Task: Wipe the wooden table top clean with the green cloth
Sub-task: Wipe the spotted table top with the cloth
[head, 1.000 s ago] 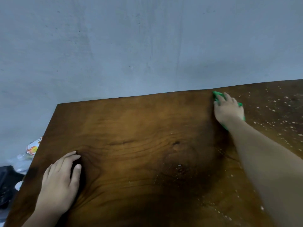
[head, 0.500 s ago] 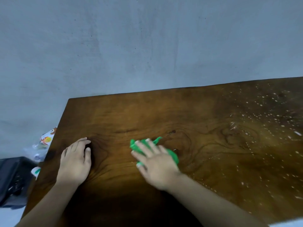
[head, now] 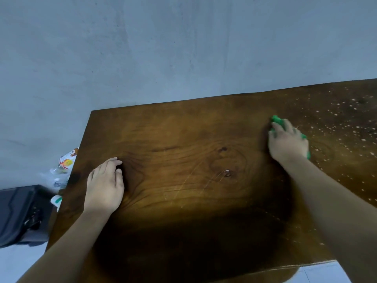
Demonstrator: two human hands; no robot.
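A dark wooden table top (head: 183, 139) fills the lower part of the head view. My right hand (head: 287, 141) presses flat on the green cloth (head: 277, 120) at the right of the table; only the cloth's edges show around my fingers. White specks (head: 334, 127) cover the wood just right of that hand, up to the far right corner. My left hand (head: 105, 186) rests palm down on the bare wood near the left edge, fingers slightly spread, holding nothing.
A grey wall (head: 163, 48) rises right behind the table's far edge. Beside the left edge lie a plastic bag with colourful print (head: 65, 166) and a black bag (head: 22, 215) on the floor. The table's near edge (head: 306, 267) shows at the lower right.
My right hand with the cloth swept from the far right to the table's middle, then back out to the right. The left hand stayed planted near the left edge.
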